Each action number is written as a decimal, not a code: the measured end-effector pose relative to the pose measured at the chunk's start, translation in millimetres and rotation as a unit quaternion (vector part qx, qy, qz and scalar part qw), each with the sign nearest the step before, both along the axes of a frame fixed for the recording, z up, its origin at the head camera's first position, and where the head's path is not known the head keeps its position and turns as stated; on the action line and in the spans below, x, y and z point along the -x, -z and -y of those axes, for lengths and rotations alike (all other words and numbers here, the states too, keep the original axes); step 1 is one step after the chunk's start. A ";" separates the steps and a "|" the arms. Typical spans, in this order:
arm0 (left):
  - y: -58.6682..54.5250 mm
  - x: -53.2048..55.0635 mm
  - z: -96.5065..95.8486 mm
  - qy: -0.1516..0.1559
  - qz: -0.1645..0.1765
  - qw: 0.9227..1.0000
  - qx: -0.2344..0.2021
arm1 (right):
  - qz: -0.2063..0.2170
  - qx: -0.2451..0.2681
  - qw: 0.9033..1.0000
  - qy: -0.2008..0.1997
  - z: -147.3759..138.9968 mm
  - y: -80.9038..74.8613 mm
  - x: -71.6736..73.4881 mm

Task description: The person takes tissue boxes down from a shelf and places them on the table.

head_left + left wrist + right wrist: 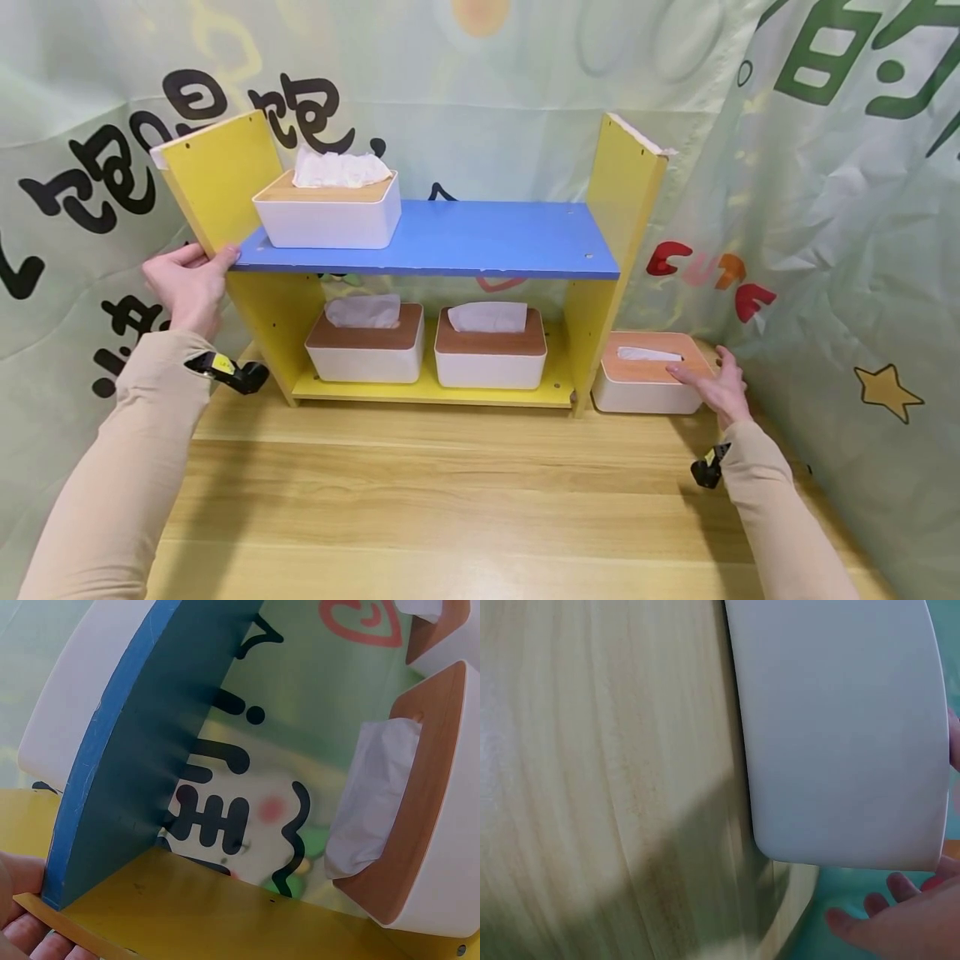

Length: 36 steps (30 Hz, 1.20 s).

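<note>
My left hand grips the left side panel of a small yellow-and-blue shelf. The thumb lies at the corner of the blue board, and the fingers curl round the panel's outer side. At the far right, my right hand is at a white tissue box with a wooden lid, standing on the table beside the shelf. Its thumb reaches over the lid while the other fingers spread loosely past the right end. In the right wrist view, those fingers show beyond the white box wall.
Another tissue box stands at the left on the blue board. Two more, a left one and a right one, sit on the yellow bottom board. The wooden table meets a printed curtain behind and on the right.
</note>
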<state>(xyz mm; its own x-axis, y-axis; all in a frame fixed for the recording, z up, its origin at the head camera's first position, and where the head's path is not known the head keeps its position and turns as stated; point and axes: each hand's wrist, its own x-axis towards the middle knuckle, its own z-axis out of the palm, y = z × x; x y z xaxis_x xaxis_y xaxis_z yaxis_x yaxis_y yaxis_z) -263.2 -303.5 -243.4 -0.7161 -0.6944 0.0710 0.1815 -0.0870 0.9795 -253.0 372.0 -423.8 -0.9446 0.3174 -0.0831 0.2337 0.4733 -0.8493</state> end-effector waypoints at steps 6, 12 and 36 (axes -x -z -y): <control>1.6 0.5 0.2 -0.002 -0.004 1.000 0.008 | -0.017 -0.030 0.999 0.016 1.8 4.1 -0.3; 1.2 1.2 0.0 -0.002 0.003 1.000 0.016 | -0.051 -0.066 0.996 0.043 4.4 4.9 0.2; -0.1 -1.1 -0.9 -0.004 0.015 1.000 0.027 | -0.338 -0.021 0.923 0.182 40.5 -14.7 4.8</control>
<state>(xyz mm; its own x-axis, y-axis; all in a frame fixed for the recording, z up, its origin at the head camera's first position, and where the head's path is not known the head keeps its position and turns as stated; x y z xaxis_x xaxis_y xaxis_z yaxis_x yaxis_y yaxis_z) -262.1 -302.5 -243.2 -0.7129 -0.6959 0.0863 0.1519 -0.0332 0.9878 -257.9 331.6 -409.1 -0.6053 0.6141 0.5064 -0.1931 0.5040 -0.8419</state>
